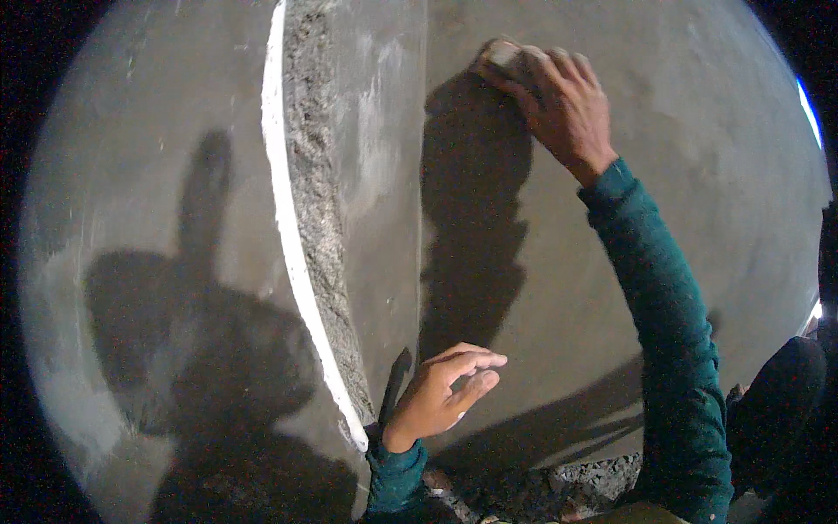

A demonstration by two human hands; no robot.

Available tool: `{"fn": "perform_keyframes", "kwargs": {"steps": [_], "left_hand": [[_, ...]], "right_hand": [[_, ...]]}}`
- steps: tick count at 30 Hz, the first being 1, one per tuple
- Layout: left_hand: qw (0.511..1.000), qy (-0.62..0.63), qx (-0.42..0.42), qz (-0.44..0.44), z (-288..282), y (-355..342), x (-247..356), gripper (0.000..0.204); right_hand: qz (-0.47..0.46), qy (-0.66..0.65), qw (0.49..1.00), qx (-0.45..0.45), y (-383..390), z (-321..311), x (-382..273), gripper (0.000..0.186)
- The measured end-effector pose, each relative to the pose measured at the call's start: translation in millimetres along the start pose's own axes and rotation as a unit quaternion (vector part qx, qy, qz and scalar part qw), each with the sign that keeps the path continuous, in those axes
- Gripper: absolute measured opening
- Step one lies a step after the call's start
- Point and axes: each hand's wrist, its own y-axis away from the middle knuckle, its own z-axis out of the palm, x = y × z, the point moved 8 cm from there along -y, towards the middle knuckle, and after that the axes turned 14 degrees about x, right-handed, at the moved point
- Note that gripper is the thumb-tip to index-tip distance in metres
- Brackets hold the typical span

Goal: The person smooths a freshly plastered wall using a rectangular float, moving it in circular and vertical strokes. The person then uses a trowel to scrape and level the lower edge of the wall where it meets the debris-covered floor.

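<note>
My right hand (572,109) reaches high up the grey plastered wall (594,288). Its fingers are closed around a small worn block with a pale face (504,54), which is pressed to the surface; it looks like a sponge, though its kind is not certain. Lower down, my left hand (445,393) is by the inner corner, thumb and fingers apart and nothing visible in it. Left of the corner, a long white strip (284,201) runs from the top down to my left wrist. Rough, unsmoothed mortar (314,175) lines its right side.
A second smooth grey wall face (236,218) lies left of the white strip, crossed by dark shadows. Broken rubble (594,480) lies along the wall's foot. A dark shape (781,410), too dim to identify, stands at the lower right.
</note>
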Motion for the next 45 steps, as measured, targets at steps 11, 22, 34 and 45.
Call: {"fn": "perform_keyframes", "kwargs": {"steps": [11, 22, 34, 45], "left_hand": [[0.999, -0.042, -0.018, 0.024, -2, 6, -1, 0.024], [0.999, -0.049, -0.001, 0.023, -8, 12, -11, 0.022], [0.993, -0.085, 0.07, 0.049, -20, 10, -7, 0.024], [0.981, -0.083, 0.176, 0.023, -34, 11, -37, 0.03]], "right_hand": [[-0.057, -0.037, 0.998, 0.008, -15, -4, -25, 0.037], [-0.056, -0.066, 0.994, -0.061, 3, 6, -39, 0.045], [-0.074, -0.04, 0.992, -0.089, 19, -18, -38, 0.043], [-0.038, -0.044, 0.997, -0.057, 24, -2, -45, 0.043]]}}
